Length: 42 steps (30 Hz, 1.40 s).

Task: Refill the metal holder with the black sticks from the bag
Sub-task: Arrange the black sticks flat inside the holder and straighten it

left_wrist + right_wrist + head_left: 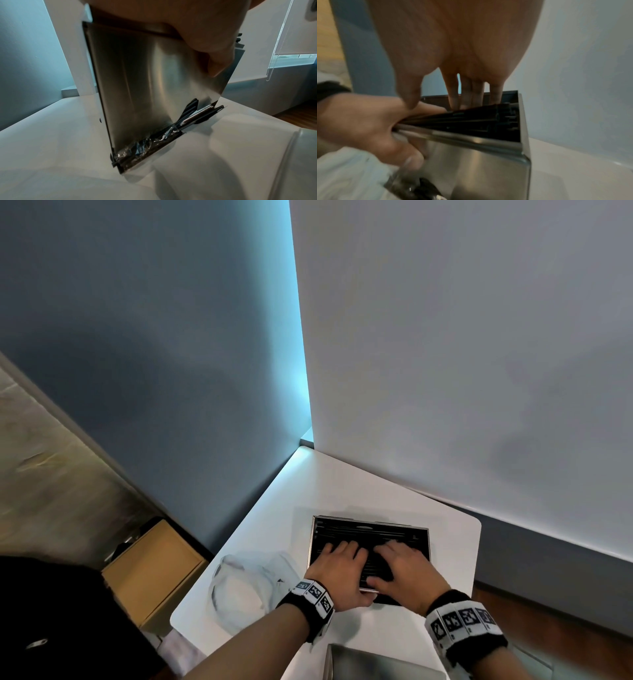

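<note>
On white table [342, 491] | rectangular brushed-metal holder [423, 534] full of thin black sticks [359, 530] | left hand [337, 571] gripping near rim, steadying | right hand [400, 566] flat, fingers straight, levelling sticks | clear plastic bag [239, 583] lying left.

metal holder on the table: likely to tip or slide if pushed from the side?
Probably prone to tipping: the metal holder stands tall on a narrow base. It may also slide, since its brushed sides and the white table look smooth. The black sticks filling it likely add weight, and both hands, left hand and right hand, steady it.
</note>
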### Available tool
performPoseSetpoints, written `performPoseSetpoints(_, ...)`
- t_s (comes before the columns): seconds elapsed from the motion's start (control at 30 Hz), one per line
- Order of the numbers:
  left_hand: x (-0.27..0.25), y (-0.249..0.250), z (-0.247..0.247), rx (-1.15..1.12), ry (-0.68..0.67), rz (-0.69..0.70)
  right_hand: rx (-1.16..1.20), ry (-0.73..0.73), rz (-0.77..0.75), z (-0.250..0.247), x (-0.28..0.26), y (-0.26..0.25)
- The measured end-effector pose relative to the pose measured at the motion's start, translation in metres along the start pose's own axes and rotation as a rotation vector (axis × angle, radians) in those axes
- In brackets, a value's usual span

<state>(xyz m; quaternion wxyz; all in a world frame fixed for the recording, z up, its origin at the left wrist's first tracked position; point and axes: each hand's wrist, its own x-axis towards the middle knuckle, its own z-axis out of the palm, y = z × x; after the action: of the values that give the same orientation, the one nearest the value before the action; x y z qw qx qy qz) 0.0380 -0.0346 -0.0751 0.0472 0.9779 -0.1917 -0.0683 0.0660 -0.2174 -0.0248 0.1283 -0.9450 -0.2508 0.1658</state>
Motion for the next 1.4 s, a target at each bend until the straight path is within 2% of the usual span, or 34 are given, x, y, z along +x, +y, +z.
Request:
performPoseSetpoints(0.07,0.001,0.000,0.001,-0.009,-0.010,0.003,-0.139,-0.110,-0.024,0.009,0.002,0.002)
performPoseSetpoints(0.17,0.003,0.000,-0.001,-0.018,-0.024,0.006,-0.246,-0.147,0.000,0.023,0.005,0.007)
performPoseSetpoints(0.37,0.006,-0.001,-0.001,-0.021,-0.054,-0.001,-0.283,-0.049,0.009,0.033,0.010,0.007)
performPoseSetpoints(0.53,0.004,-0.001,-0.002,0.017,-0.008,0.019,-0.295,0.023,-0.019,0.034,0.006,0.008)
performPoseSetpoints(0.67,0.003,-0.001,0.002,0.044,0.018,0.022,-0.308,0.012,-0.026,0.034,0.004,0.007)
performPoseSetpoints(0.87,0.009,-0.003,-0.005,0.011,-0.040,0.005,-0.350,-0.056,0.095,0.033,0.014,-0.015)
performPoseSetpoints(1.07,0.012,-0.004,-0.004,-0.008,-0.059,-0.016,-0.269,-0.042,-0.018,0.033,0.018,-0.002)
performPoseSetpoints(1.4,0.018,-0.004,-0.005,-0.053,-0.118,-0.027,-0.269,0.085,-0.074,0.038,0.014,0.006)
